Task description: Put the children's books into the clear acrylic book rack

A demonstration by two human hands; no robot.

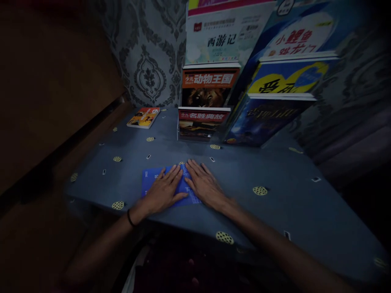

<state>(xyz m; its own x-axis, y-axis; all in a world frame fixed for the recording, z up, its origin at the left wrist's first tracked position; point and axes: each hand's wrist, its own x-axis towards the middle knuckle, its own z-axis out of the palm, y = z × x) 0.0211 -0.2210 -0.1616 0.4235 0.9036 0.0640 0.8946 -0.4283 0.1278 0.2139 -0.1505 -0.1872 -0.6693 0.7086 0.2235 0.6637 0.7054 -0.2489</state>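
Note:
A flat blue printed sheet or thin booklet [149,179] with white lettering lies on the cloth-covered table near its front edge; which of the two it is I cannot tell. My left hand [165,189] rests flat across its middle, fingers pointing away and thumb stretched to the right. Over its right end lies my right hand [203,183], palm down with the fingers extended. Between the two hands a strip of the blue print shows. Much of the sheet is hidden under both palms. A dark band circles my left wrist.
Toward the back, a stepped stand holds several upright books, among them a red-covered book [203,124] and a dark blue book [259,120]. An orange book [143,117] lies flat at the back left. Patterned wallpaper [149,77] rises behind the table [244,167].

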